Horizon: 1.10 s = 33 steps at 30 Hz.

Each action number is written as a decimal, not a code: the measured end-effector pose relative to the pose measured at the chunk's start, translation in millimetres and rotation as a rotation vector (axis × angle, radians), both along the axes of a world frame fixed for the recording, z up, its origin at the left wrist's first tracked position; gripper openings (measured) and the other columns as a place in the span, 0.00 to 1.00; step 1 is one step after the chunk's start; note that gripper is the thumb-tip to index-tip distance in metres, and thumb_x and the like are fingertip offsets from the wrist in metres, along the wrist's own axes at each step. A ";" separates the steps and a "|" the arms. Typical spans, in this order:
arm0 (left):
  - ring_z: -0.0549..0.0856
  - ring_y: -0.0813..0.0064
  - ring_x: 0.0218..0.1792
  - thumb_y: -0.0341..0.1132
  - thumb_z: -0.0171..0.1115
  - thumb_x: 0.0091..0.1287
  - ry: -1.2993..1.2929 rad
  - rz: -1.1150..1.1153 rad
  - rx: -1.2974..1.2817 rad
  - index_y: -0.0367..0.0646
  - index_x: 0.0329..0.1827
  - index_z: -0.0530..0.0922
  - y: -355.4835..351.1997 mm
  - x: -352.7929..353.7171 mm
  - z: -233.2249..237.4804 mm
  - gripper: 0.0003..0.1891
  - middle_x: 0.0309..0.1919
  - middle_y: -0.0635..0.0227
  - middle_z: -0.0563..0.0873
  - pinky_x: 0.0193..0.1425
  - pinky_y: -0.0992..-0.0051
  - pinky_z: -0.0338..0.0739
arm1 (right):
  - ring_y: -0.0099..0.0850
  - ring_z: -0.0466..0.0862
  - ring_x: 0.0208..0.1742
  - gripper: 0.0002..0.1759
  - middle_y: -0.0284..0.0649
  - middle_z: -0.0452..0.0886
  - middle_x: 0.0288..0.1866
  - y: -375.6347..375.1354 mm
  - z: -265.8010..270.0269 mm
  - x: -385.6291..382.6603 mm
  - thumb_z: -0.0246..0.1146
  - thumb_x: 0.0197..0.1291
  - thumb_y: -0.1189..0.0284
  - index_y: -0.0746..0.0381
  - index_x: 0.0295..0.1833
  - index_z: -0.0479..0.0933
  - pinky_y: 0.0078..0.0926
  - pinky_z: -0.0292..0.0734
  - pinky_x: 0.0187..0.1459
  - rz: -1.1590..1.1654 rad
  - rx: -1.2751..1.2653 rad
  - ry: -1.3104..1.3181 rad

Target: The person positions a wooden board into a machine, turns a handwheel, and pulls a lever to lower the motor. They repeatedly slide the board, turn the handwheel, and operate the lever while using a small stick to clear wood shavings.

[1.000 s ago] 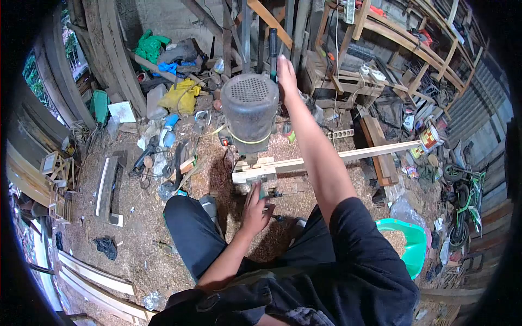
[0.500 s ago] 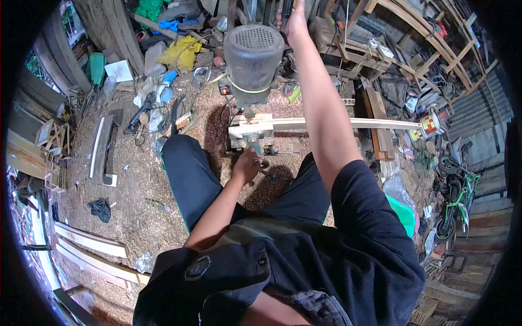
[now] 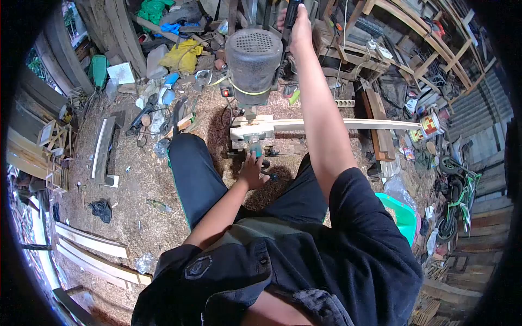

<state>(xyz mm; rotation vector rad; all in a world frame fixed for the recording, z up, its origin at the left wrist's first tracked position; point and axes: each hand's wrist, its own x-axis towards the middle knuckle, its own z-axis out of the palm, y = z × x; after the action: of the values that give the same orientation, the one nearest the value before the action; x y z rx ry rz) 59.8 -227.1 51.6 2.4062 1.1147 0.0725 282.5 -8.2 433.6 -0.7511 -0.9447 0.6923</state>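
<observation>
My right hand (image 3: 299, 33) reaches up at the top and is closed round the black grip of a lever (image 3: 291, 16) beside the machine. Below it stands a mortising or drilling machine with a grey, vented motor housing (image 3: 253, 65). A long pale wooden piece (image 3: 348, 124) lies crosswise under the machine's head, against a wooden block (image 3: 251, 131). My left hand (image 3: 252, 173) is at the machine's front, fingers stretched forward to a teal part (image 3: 255, 148) and thumb apart. Beside the thumb is a dark handle (image 3: 266, 163), partly hidden.
Wood shavings cover the floor (image 3: 147, 190). Dark timbers (image 3: 378, 125) lie at right, near a paint bucket (image 3: 429, 125) and a green toy motorbike (image 3: 462, 201). A green basin (image 3: 405, 217) sits by my right side. Curved wooden pieces (image 3: 92, 242) lie at lower left.
My left hand has loosened from the handle and stretched its fingers forward to the teal part. My right hand and the lever grip have come slightly lower. The wooden piece stays in place.
</observation>
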 end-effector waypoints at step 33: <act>0.49 0.34 0.80 0.59 0.73 0.54 -0.160 0.053 0.110 0.55 0.84 0.50 -8.5 1.8 -17.3 0.57 0.80 0.42 0.50 0.75 0.34 0.56 | 0.23 0.75 0.26 0.07 0.33 0.74 0.21 -132.8 -12.4 -33.7 0.55 0.69 0.73 0.64 0.41 0.75 0.22 0.70 0.33 -0.215 0.035 -0.166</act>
<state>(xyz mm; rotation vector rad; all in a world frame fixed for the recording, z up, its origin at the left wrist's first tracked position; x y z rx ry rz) 61.6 -235.5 34.2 2.4173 1.1270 0.3459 248.8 -141.0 421.2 -0.8741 -1.0061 0.4285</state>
